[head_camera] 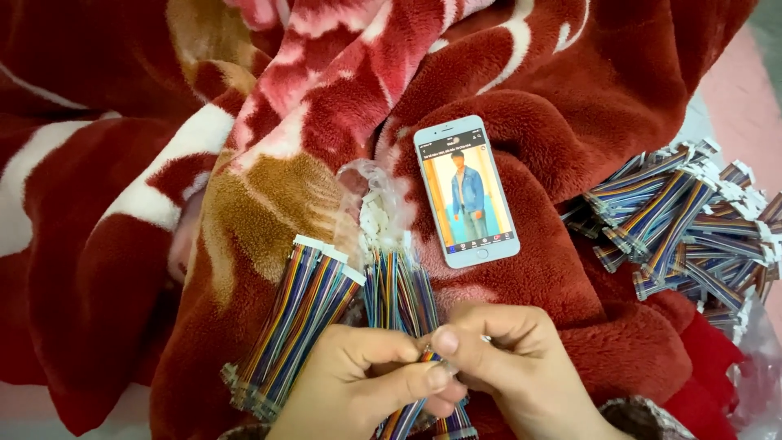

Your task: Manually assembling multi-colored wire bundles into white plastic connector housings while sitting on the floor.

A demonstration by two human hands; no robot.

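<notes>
**Inspector:** Report the hands first.

**Assistant:** Two hands are in view, both near, at the bottom centre. The left hand (362, 383) is curled, its thumb and forefinger pinched together on a bundle of multicoloured ribbon wires (399, 297). The right hand (509, 358) is also curled, its thumb pressed against the left hand's fingertips at the same spot on the bundle. Both hands are closed on the wires; neither palm is visible.

**Inspector:** Position of that bundle?

**Assistant:** It stands roughly upright in the scene, running from between the hands away toward the far side, over a red patterned blanket (570, 98). Its far end carries white connectors inside a clear plastic bag (371, 191). Its near end passes under the hands and out the bottom edge.

**Inspector:** Other wire items, counted.

**Assistant:** One second bundle (293, 322) lies just left of the held one, tilted, with white connectors at its far end. One heap of finished wire bundles (684, 224) lies at the right, well apart from the hands. The bundles in that heap overlap; I cannot give a firm count.

**Inspector:** Anything else?

**Assistant:** One white smartphone (466, 191), face up, screen lit, showing a standing figure. It lies on the blanket beyond the hands, between the bag and the heap. At the near right edge a bit of clear plastic wrap (762, 367) shows beside the heap.
</notes>
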